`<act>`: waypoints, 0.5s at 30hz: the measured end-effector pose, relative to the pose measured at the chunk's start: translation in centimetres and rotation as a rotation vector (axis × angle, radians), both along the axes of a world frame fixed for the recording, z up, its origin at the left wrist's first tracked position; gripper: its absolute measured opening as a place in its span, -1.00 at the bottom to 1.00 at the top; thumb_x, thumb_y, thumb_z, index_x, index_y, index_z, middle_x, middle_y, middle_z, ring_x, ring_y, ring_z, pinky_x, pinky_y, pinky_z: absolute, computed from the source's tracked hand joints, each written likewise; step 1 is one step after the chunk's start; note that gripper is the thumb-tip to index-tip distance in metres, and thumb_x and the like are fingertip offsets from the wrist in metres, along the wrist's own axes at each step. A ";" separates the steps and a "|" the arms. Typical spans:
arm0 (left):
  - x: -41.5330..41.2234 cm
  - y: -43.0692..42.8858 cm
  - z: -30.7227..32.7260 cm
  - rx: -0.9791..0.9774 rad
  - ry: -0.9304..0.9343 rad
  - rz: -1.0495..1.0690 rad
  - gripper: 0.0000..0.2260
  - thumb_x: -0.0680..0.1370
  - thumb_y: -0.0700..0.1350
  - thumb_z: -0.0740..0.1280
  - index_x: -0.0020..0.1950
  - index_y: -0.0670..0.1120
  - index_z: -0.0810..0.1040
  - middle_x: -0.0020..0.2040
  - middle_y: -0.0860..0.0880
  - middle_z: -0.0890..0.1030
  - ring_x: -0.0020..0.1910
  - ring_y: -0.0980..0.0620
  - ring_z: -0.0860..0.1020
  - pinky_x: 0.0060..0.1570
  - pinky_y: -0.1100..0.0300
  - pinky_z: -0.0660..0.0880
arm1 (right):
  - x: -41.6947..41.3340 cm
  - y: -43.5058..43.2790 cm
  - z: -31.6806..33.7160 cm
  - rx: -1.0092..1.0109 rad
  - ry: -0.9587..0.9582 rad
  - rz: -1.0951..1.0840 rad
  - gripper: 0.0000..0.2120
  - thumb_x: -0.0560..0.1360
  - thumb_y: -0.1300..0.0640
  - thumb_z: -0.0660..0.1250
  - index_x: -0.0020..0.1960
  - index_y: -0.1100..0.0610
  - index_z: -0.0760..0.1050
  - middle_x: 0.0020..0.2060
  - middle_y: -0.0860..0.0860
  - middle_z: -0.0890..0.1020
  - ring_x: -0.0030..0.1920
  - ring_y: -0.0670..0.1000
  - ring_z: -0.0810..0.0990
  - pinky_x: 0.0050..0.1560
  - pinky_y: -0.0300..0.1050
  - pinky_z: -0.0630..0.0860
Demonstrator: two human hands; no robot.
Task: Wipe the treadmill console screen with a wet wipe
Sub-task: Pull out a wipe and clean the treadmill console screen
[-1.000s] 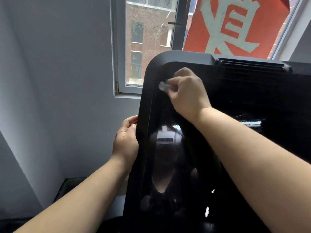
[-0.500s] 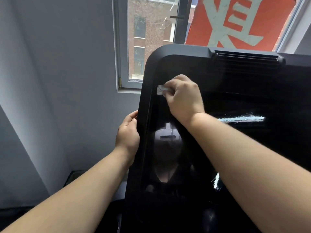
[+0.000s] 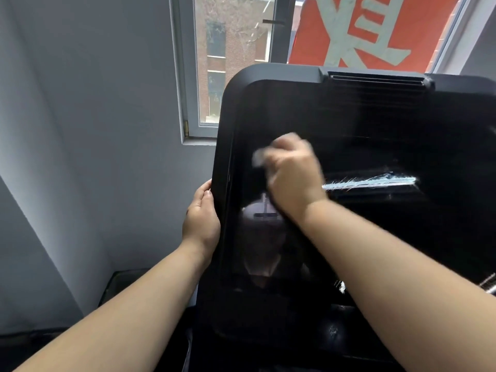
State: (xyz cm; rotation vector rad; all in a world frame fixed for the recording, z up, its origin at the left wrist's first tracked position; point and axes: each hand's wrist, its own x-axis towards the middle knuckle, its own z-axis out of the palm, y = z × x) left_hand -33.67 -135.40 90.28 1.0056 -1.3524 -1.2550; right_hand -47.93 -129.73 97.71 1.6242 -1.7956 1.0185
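The right hand [image 3: 291, 178], closed on the wet wipe [image 3: 259, 158], presses the console screen [image 3: 375, 237]; unwiped glass extends below. The left hand [image 3: 201, 224] grips the console's left edge.

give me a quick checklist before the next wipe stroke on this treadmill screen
1. Wipe held: ok, the right hand is closed on the wet wipe.
2. Wipe against the screen: cannot tell, the hand is motion-blurred.
3. Console steadied: ok, the left hand grips the console's left edge.
4. Path across the glass clear: ok, nothing else lies on it.
5. Streaks left: not ok, a bright streak shows to the right of the hand.
6. Wipe wet enough: cannot tell.
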 end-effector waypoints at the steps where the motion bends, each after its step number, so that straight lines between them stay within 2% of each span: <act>1: 0.0 0.1 -0.1 -0.029 -0.045 0.012 -0.68 0.65 -0.01 0.02 0.33 0.15 0.45 0.17 0.09 0.58 0.17 0.05 0.51 0.19 0.13 0.41 | 1.8 0.2 -1.5 0.081 0.115 0.132 -0.83 0.36 0.35 0.32 -0.17 0.17 0.65 -0.14 0.12 0.58 -0.12 0.08 0.47 -0.09 -0.10 0.46; 2: 0.1 0.2 -0.1 -0.060 -0.094 0.020 -0.67 0.66 -0.02 0.01 0.35 0.14 0.43 0.20 0.08 0.57 0.19 0.04 0.49 0.15 0.17 0.38 | 2.9 0.6 -2.6 0.135 0.229 0.232 -0.85 0.35 0.34 0.33 -0.18 0.18 0.63 -0.15 0.11 0.58 -0.15 0.09 0.49 -0.14 -0.07 0.50; 4: 0.1 0.4 -0.2 -0.110 -0.170 0.036 -0.65 0.66 -0.03 -0.02 0.40 0.11 0.38 0.27 0.09 0.51 0.24 0.05 0.44 0.11 0.25 0.28 | 2.0 0.3 -1.8 0.197 0.330 0.249 -0.86 0.36 0.32 0.35 -0.13 0.18 0.63 -0.14 0.12 0.59 -0.17 0.14 0.53 -0.17 -0.07 0.53; 6: 0.0 0.5 -0.3 -0.132 -0.202 0.053 -0.64 0.67 -0.04 -0.03 0.42 0.10 0.35 0.26 0.12 0.46 0.25 0.10 0.39 0.09 0.32 0.20 | -0.6 -1.1 1.4 0.095 0.223 0.040 -0.84 0.43 0.29 0.32 -0.09 0.15 0.65 -0.10 0.13 0.57 -0.12 0.16 0.54 -0.12 -0.14 0.47; 8: 0.0 0.5 -0.4 -0.145 -0.216 0.051 -0.64 0.67 -0.03 -0.03 0.42 0.11 0.34 0.25 0.14 0.46 0.21 0.12 0.39 0.09 0.31 0.19 | -3.1 -2.3 5.0 -0.040 -0.010 -0.146 -0.79 0.49 0.27 0.27 -0.03 0.11 0.67 -0.01 0.13 0.52 -0.06 0.14 0.53 -0.06 -0.26 0.37; 9: 0.1 0.3 -0.4 -0.156 -0.225 0.044 -0.65 0.67 -0.03 -0.03 0.41 0.12 0.35 0.24 0.14 0.48 0.17 0.13 0.41 0.08 0.28 0.22 | -3.6 -2.8 6.0 -0.046 -0.083 -0.191 -0.76 0.51 0.26 0.24 0.01 0.10 0.66 0.03 0.12 0.50 -0.02 0.13 0.52 -0.03 -0.30 0.33; 10: 0.2 0.1 -0.5 -0.167 -0.231 0.040 -0.65 0.66 -0.03 -0.03 0.39 0.12 0.36 0.21 0.12 0.51 0.13 0.11 0.44 0.06 0.25 0.25 | -3.2 -3.3 6.3 -0.026 -0.069 -0.203 -0.74 0.51 0.28 0.23 0.03 0.09 0.66 0.04 0.12 0.49 0.00 0.14 0.51 -0.03 -0.29 0.32; 12: 0.3 -0.3 -0.5 -0.182 -0.241 0.041 -0.67 0.66 -0.04 -0.01 0.35 0.12 0.39 0.13 0.08 0.56 0.07 0.06 0.49 0.00 0.21 0.28 | -1.1 -3.9 4.8 0.044 0.054 -0.073 -0.73 0.44 0.36 0.26 -0.02 0.12 0.66 -0.02 0.13 0.52 -0.05 0.18 0.50 -0.08 -0.24 0.35; 15: 0.3 -0.6 -0.4 -0.203 -0.232 0.030 -0.69 0.66 -0.04 0.00 0.33 0.11 0.40 0.12 0.08 0.55 0.07 0.07 0.48 -0.01 0.23 0.29 | 0.9 -2.6 2.0 0.157 0.232 0.197 -0.81 0.37 0.39 0.35 -0.14 0.16 0.66 -0.17 0.09 0.57 -0.18 0.15 0.52 -0.18 -0.12 0.52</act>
